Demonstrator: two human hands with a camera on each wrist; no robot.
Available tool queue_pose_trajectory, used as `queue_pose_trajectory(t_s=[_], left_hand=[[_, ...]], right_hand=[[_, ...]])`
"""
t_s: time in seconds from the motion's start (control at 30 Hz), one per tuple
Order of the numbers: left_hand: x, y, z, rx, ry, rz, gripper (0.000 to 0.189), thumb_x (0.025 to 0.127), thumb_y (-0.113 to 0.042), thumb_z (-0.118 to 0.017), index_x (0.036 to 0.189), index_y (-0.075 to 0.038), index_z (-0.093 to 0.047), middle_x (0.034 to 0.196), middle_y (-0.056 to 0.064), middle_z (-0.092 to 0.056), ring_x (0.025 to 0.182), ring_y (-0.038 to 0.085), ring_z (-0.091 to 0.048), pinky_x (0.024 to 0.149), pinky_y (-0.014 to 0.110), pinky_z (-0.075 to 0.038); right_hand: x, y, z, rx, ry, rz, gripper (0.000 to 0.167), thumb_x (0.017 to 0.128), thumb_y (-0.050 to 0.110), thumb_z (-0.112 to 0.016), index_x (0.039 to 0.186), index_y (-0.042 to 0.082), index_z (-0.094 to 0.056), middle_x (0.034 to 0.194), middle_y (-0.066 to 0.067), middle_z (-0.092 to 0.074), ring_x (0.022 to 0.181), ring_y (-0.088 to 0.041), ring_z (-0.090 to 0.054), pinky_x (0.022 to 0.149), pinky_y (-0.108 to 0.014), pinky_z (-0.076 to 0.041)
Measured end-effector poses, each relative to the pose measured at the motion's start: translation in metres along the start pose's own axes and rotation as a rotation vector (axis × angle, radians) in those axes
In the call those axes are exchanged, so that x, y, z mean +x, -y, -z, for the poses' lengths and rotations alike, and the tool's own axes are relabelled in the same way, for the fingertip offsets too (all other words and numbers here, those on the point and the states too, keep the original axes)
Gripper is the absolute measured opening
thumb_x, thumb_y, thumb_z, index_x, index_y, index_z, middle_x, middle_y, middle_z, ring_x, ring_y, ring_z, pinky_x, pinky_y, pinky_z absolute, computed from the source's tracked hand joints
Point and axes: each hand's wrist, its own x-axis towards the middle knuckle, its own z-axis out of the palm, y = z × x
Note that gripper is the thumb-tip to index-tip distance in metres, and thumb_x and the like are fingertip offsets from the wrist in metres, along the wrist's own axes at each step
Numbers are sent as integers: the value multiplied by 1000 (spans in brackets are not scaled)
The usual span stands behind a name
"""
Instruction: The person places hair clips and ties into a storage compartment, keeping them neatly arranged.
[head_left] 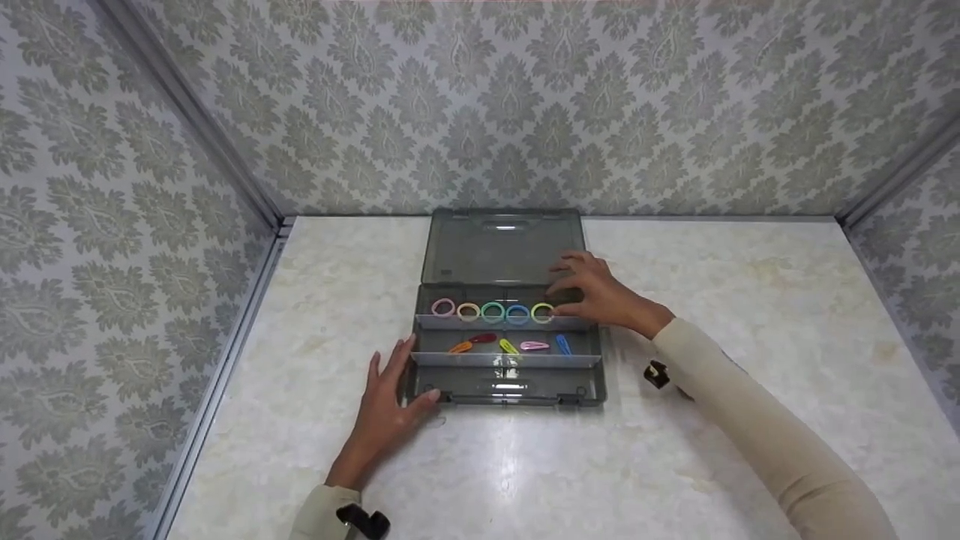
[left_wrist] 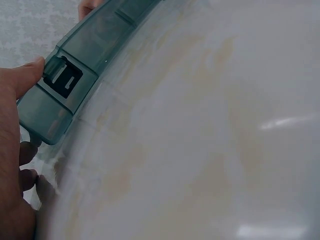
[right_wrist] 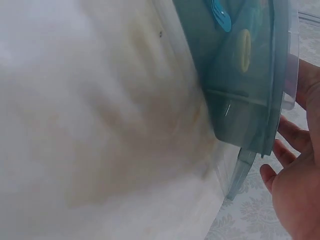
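A grey see-through plastic storage box (head_left: 510, 397) lies open on the table, its lid (head_left: 502, 251) laid back towards the wall. In its back compartment stands a row of hair ties: pink (head_left: 443, 308), peach (head_left: 469, 311), green (head_left: 493, 311), blue (head_left: 517, 314) and yellow (head_left: 537, 319). Hair clips lie in the middle one, including yellow (head_left: 509, 346), pink (head_left: 535, 346) and blue (head_left: 563, 344). My left hand (head_left: 386, 409) holds the box's front left corner, thumb on the front edge. My right hand (head_left: 596, 292) reaches over the right side, fingers spread, thumb beside the yellow hair tie.
Clear dividers (head_left: 480, 361) split the box into three compartments. A pale marbled table (head_left: 720, 285) surrounds it. Patterned walls (head_left: 510, 97) stand behind and at both sides. Black latches (left_wrist: 64, 76) sit on the box's front.
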Motion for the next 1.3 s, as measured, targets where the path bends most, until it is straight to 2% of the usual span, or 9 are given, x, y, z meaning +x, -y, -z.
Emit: queue_pose_trajectory(t_s=[0.33,0.6,0.87,1.0,1.17,1.3], left_hand=[[-2,0,-1,-4,-14,-18,97,97,-50,-82,176,-24,-32,180,14,-32,167,53,-13,130,77,-12],[-1,-1,1,-7,-9,-40,97,98,-47,-82,176,-22,-31,179,14,-32,167,41,-23,134,67,-4],[-1,-2,0,-13,-9,-23,96,98,-47,-82,176,-25,-31,180,14,-31,167,51,-13,131,75,-10],[-1,-1,0,-19,-4,-11,96,98,-48,-81,176,-27,-31,180,13,-31,168,49,-13,132,73,-9],[-2,-1,1,-27,0,-6,96,98,-50,-81,176,-28,-30,180,12,-30,168,49,-10,131,74,-9],[-2,-1,1,-7,-17,-53,95,98,-47,-81,176,-23,-32,179,15,-33,167,48,-18,132,73,-8]], right_hand=[[-33,-11,9,41,-101,17,28,99,18,-86,122,3,-82,153,-23,-59,154,-47,-35,122,-73,-20],[-60,-19,12,99,-212,14,36,99,15,-85,132,1,-78,148,-21,-60,144,-44,-43,119,-71,-28],[-86,-27,11,113,-307,28,38,95,6,-87,131,-2,-77,143,-23,-64,137,-44,-48,113,-66,-37],[-101,-32,10,131,-339,19,40,93,3,-88,131,-3,-76,142,-23,-65,136,-44,-50,113,-49,-42],[-122,-38,8,172,-389,5,42,91,-1,-88,132,-5,-75,142,-23,-66,136,-43,-51,112,-18,-38],[-139,-42,8,198,-411,-24,43,91,-3,-87,132,-5,-76,143,-23,-66,138,-42,-51,112,-10,-34]])
